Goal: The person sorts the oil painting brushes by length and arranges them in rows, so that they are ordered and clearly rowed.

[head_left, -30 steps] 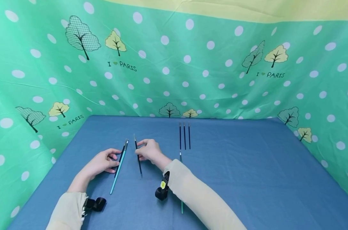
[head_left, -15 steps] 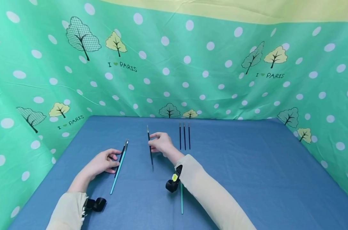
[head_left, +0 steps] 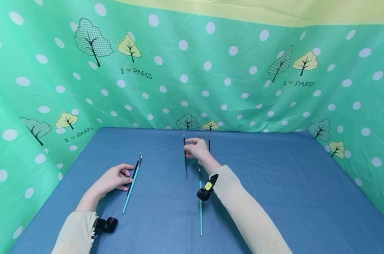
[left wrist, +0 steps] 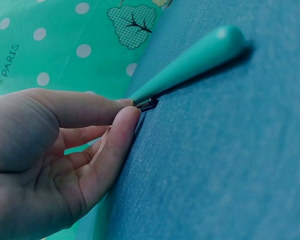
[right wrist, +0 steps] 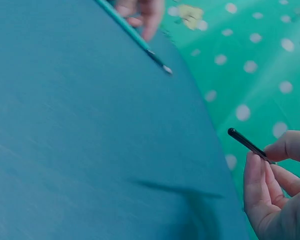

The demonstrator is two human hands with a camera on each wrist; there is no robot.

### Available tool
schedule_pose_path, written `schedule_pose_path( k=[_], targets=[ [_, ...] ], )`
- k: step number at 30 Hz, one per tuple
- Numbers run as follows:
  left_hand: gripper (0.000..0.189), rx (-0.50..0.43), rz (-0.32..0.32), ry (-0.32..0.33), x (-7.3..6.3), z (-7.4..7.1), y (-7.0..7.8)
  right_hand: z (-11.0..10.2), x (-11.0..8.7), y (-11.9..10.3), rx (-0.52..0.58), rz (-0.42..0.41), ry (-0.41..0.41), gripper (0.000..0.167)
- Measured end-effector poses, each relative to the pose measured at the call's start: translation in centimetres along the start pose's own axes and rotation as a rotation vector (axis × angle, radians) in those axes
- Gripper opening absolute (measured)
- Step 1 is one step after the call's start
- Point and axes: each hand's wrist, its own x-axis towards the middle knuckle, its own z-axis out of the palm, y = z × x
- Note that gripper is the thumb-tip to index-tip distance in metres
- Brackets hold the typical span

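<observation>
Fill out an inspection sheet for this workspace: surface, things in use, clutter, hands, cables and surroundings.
Surface: blue cloth, faintly creased.
Things in use: raised dark brush; left dark brush beside left teal brush; middle teal brush; rear dark brushes, partly hidden by the right hand.
Clutter: nothing seen.
Hands: right pinches the raised dark brush above the cloth; left hand pinches the left dark brush.
Cables: nothing seen.
Surroundings: green fabric with dots and printed trees.

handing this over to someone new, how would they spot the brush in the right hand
On the blue table, toward its far edge, find the right hand. It pinches a thin black brush. That brush is raised off the table, unlike the black brushes lying partly hidden behind that hand.
</observation>
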Motion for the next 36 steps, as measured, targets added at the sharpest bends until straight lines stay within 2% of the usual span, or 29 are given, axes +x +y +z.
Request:
schedule_pose_path(
  k=[6, 16, 26, 36],
  targets=[
    [0.052, -0.002, 0.002, 0.001, 0.0, -0.1, 0.1, -2.9, 1.0, -0.3, -0.003, -0.011, 0.073, 0.035],
    [0.051, -0.001, 0.009, 0.003, -0.1, -0.2, 0.0, -6.4, 2.2, 1.0, -0.066, 0.029, 0.168, 0.034],
    [0.052, -0.01, 0.005, 0.008, -0.1, -0.2, -0.1, -8.4, 3.0, 2.4, -0.167, 0.039, 0.228, 0.037],
    [0.052, -0.014, 0.004, 0.002, 0.0, 0.0, 0.0, -9.2, 4.0, 3.3, -0.231, 0.087, 0.25, 0.032]
  ],
)
